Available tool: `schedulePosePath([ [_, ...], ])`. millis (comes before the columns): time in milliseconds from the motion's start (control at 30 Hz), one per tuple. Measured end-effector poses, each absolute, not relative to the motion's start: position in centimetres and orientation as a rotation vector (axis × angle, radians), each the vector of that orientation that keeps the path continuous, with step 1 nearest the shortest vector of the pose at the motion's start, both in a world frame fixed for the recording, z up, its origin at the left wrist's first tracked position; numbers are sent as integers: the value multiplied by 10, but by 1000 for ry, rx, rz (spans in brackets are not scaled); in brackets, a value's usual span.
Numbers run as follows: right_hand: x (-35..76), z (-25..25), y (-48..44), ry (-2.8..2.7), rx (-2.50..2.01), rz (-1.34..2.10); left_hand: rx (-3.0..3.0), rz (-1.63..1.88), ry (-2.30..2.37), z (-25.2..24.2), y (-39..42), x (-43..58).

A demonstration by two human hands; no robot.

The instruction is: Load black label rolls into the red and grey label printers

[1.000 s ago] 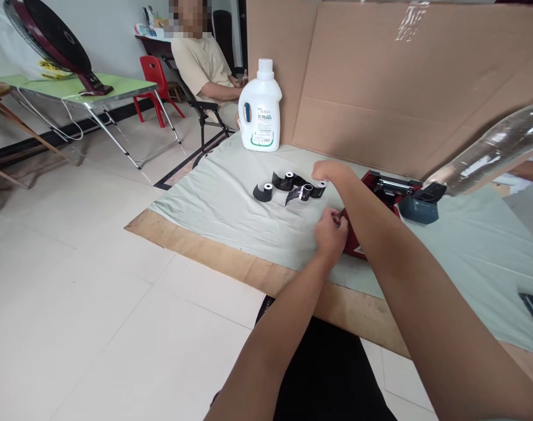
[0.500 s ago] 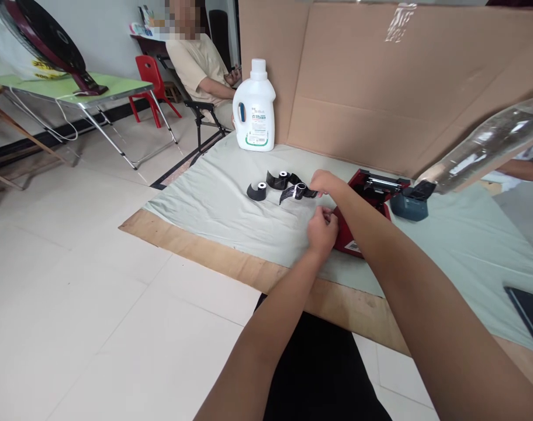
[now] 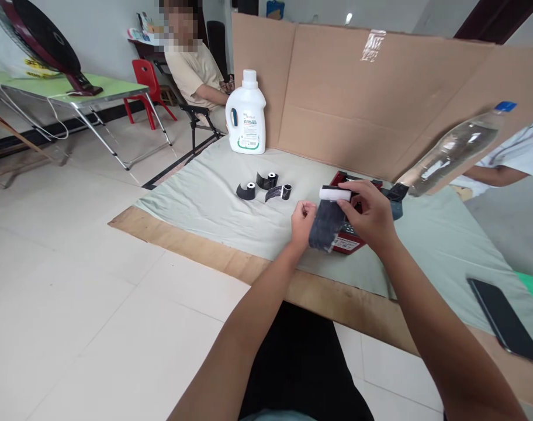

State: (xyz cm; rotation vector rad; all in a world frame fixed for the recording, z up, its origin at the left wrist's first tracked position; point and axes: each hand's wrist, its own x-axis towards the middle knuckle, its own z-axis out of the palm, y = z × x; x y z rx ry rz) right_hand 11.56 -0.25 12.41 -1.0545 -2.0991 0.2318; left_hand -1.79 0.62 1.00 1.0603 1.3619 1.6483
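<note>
My right hand (image 3: 369, 210) pinches a small roll (image 3: 335, 193) with a white cylindrical body, and a dark strip hangs down from it. My left hand (image 3: 302, 219) is closed beside the strip's left edge; whether its fingers hold anything is hidden. Behind the strip and my right hand, a red device (image 3: 348, 242) with black parts rests on the cloth, mostly covered. Left of my hands lie a black roll with a white core (image 3: 248, 190), another such roll (image 3: 267, 179) and a third roll with a shiny dark tail (image 3: 279, 192).
A white detergent jug (image 3: 246, 117) stands before a cardboard panel (image 3: 336, 93). A capped clear bottle (image 3: 457, 149) leans at right above a dark blue object (image 3: 397, 207). A phone (image 3: 505, 320) lies near the right edge. One person sits behind; another's arm shows at right.
My right hand has moved from near the loose rolls to the front of the red device, lifting a roll with a hanging strip. My left hand stays low nearby. The view has shifted slightly.
</note>
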Motion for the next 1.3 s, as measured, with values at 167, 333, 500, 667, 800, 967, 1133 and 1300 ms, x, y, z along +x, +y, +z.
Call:
schedulePosePath([
  [167, 160, 93, -29, -1825, -1052, 642, 1333, 1559, 972, 30, -17, -21],
  [333, 175, 83, -36, -1921, -1108, 561, 1573, 1532, 1027, 29, -29, -20],
  [500, 182, 93, -25, -2224, -1088, 175, 1754, 1576, 1120, 23, -25, -19],
  [667, 178, 97, 15, -2241, -1214, 119, 1580, 1844, 1211, 19, -17, -23],
  [800, 165, 97, 43, -2366, -1469, 143, 1367, 1866, 1274, 17, -12, -24],
  [967, 156, 103, 56, -2443, -1753, 120, 1605, 1784, 1198, 19, -16, -22],
  [1133, 149, 106, 69, -2649, -1828, 166, 1798, 1651, 1187, 22, -23, -18],
  [1300, 136, 107, 82, -2739, -1864, 221, 1855, 1544, 1235, 23, -25, -15],
])
